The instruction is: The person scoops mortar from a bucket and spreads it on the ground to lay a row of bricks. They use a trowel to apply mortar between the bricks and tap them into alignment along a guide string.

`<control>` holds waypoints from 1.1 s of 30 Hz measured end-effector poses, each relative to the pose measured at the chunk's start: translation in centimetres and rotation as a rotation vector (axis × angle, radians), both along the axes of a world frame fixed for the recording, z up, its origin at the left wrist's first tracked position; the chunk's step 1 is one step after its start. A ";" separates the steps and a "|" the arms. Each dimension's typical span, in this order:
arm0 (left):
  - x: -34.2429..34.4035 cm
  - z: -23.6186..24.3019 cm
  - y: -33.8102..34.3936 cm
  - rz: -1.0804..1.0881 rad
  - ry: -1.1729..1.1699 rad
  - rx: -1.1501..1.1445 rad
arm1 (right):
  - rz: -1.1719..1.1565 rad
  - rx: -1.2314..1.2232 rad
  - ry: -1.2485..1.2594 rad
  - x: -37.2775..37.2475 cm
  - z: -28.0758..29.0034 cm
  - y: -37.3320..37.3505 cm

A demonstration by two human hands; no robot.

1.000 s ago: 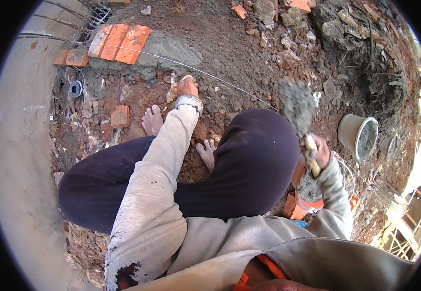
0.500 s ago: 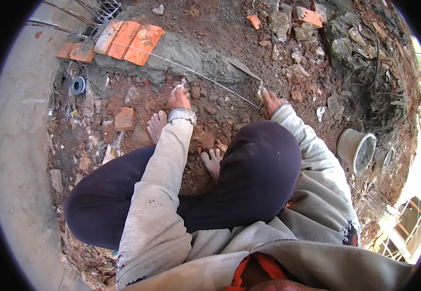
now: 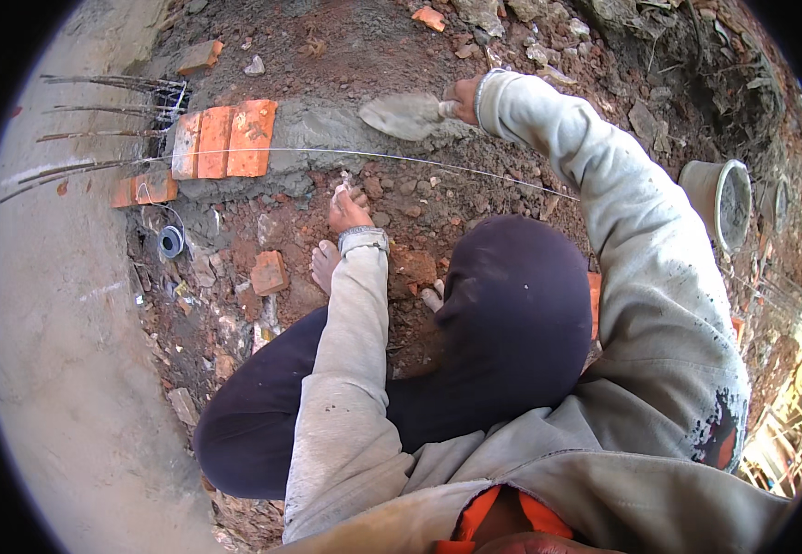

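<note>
My right hand (image 3: 465, 100) grips a trowel (image 3: 396, 118), its pale, smeared blade pointing left over the grey mortar bed (image 3: 313, 129). My left hand (image 3: 350, 210) is closed on a small whitish item that I cannot make out, just below a taut white string (image 3: 447, 168). At the left end of the mortar sit three orange bricks (image 3: 251, 125) side by side, crossed by the string. Lower down, a spool (image 3: 171, 241) lies on the rubble, beside a loose brick piece (image 3: 270, 272). My feet (image 3: 323, 266) are bare on the soil.
Steel bars (image 3: 96, 111) stick out near a concrete surface (image 3: 59, 314) on the left. A mortar bucket (image 3: 710, 205) lies tilted at the right beside broken earth and stones (image 3: 659, 46). Dark-trousered knees fill the lower middle, with orange brick (image 3: 593, 300) behind the right one.
The loaded trowel has moved from beside my right knee up and left onto the mortar bed, its load no longer heaped on it. My left hand stays low by the string.
</note>
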State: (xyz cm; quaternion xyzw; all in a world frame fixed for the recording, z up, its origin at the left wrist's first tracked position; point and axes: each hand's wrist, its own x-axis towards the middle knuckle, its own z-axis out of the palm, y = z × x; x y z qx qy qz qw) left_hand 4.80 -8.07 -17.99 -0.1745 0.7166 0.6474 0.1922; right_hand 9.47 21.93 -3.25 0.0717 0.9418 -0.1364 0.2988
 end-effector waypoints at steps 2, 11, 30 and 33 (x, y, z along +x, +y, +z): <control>0.0 0.1 0.3 0.037 0.016 0.019 | 0.156 0.088 -0.138 1.3 -1.3 0.7; -1.3 1.1 -1.5 -0.071 0.037 -0.092 | -0.223 -0.025 -0.079 10.6 4.7 -1.2; -3.4 -3.5 -1.9 -0.318 -0.039 -0.198 | -1.444 0.266 -0.218 61.7 9.7 -12.6; -5.8 -2.1 -2.5 -0.296 0.008 -0.239 | -1.536 0.133 -0.247 55.9 11.8 -14.5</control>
